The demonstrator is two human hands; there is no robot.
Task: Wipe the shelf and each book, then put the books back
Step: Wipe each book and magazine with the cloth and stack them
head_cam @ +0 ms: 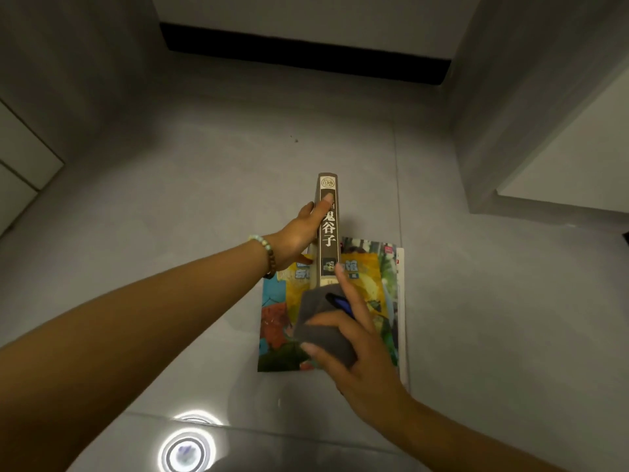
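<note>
On my left wrist sits a bead bracelet (267, 253). Just beyond it my left hand (301, 229) grips the brown book (328, 229): the thumb lies along the spine, and the other fingers go round the left cover, mostly out of sight. I hold it on edge with the spine facing up at me, which I take to be so that the spine and both covers are free for wiping while the hand steadies it.

Under it, flat on the grey floor (170, 233), lies a colourful picture book (384, 277). The brown book stands over its top left part, though I cannot tell whether it rests on it or is held just above. The floor seems to serve as the place for books taken off the shelf. I cannot pick out the shelf itself with any certainty.

Right at the near end of the spine is the grey cloth (323, 332), bunched in my right hand (360, 362). The thumb and curled fingers clamp it, while the forefinger (347, 287) stretches out straight and touches the spine's lower end, probably to guide the cloth on. A dark, pen-like thing (340, 303) shows between cloth and finger; I cannot say what it is.

Far right stands a white cupboard (561, 148).
</note>
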